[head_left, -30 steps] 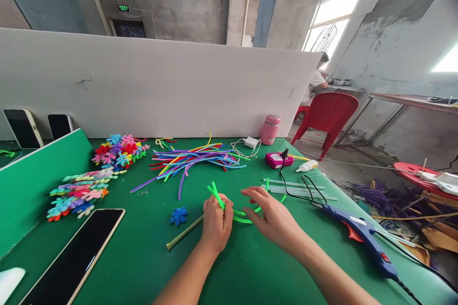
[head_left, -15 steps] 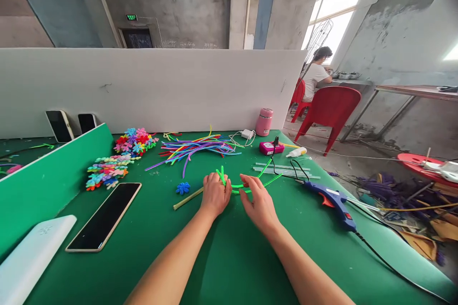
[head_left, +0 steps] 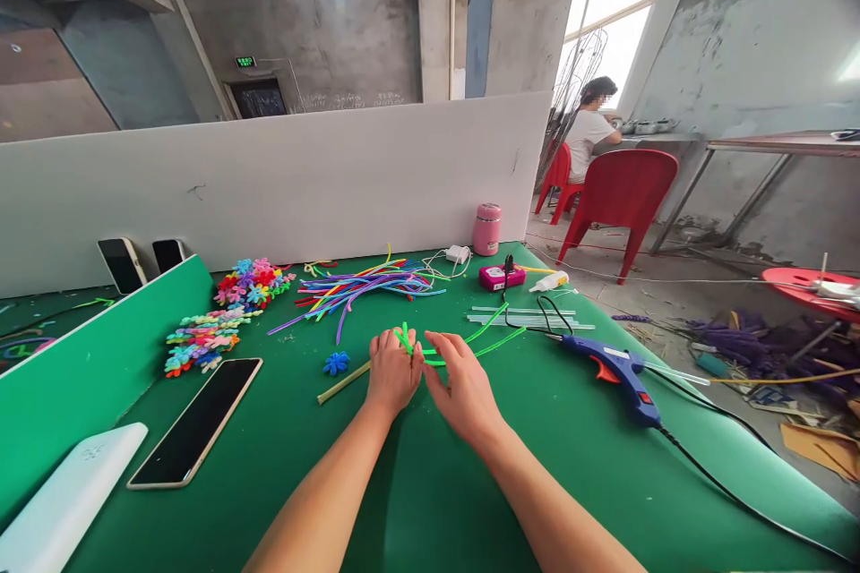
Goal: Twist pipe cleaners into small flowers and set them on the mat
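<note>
My left hand point(head_left: 391, 370) is curled shut round the bent end of a bright green pipe cleaner point(head_left: 470, 341), whose loops stick up between my fingers. My right hand point(head_left: 461, 385) lies just to the right, fingers pinching the same green pipe cleaner where it runs across the green table point(head_left: 430, 483). Its long free ends trail off to the right. An olive stick point(head_left: 342, 383) lies under my left hand, and a small blue pipe-cleaner flower point(head_left: 335, 363) sits left of it.
A blue glue gun point(head_left: 613, 366) with black cord lies right, clear glue sticks point(head_left: 530, 320) behind it. Loose coloured pipe cleaners point(head_left: 366, 285) and finished flowers point(head_left: 221, 313) lie at the back. A phone point(head_left: 195, 421) and white power bank point(head_left: 64, 492) lie left. A person sits far right.
My right hand has drawn in leftward to meet the left hand on the green pipe cleaner. The camera has tilted up and back, showing more table.
</note>
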The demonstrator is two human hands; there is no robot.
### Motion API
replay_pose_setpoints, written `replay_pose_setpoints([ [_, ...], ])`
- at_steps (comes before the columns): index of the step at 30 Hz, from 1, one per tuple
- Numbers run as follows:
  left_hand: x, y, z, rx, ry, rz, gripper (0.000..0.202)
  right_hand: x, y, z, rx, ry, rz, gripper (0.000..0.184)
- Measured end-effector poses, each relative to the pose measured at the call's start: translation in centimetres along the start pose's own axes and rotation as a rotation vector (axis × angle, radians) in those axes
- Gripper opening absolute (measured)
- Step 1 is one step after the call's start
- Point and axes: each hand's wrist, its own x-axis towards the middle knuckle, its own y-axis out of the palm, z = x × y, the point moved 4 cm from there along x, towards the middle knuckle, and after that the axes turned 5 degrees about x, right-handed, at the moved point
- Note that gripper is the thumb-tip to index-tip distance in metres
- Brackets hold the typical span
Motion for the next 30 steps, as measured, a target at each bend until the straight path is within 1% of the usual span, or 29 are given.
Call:
replay_pose_setpoints([
  [4, 0.0, 0.0, 0.0, 0.001, -0.006, 0.009, 0.036, 0.0, 0.0, 0.4, -0.008, -0.014, 0.011, 0.030],
  [8, -0.1, 0.0, 0.0, -0.002, 0.006, -0.005, 0.035, -0.1, 0.2, -0.1, -0.055, -0.005, 0.018, 0.032],
  [14, -0.1, 0.0, 0.2, -0.035, 0.015, -0.045, 0.036, 0.0, 0.4, -1.4, -0.105, 0.007, -0.038, 0.036],
  [21, -0.2, -0.2, 0.4, -0.103, 0.018, -0.078, 0.036, -0.1, 0.5, -1.8, -0.098, -0.027, -0.078, 0.036],
  [26, -0.3, -0.6, 0.5, -0.178, 0.046, -0.088, 0.035, -0.3, 0.4, -2.4, -0.153, -0.004, -0.069, 0.036],
  [30, -0.4, -0.6, 0.6, -0.247, 0.082, -0.102, 0.038, -0.2, 0.6, -2.7, -0.224, 0.008, -0.035, 0.035],
])
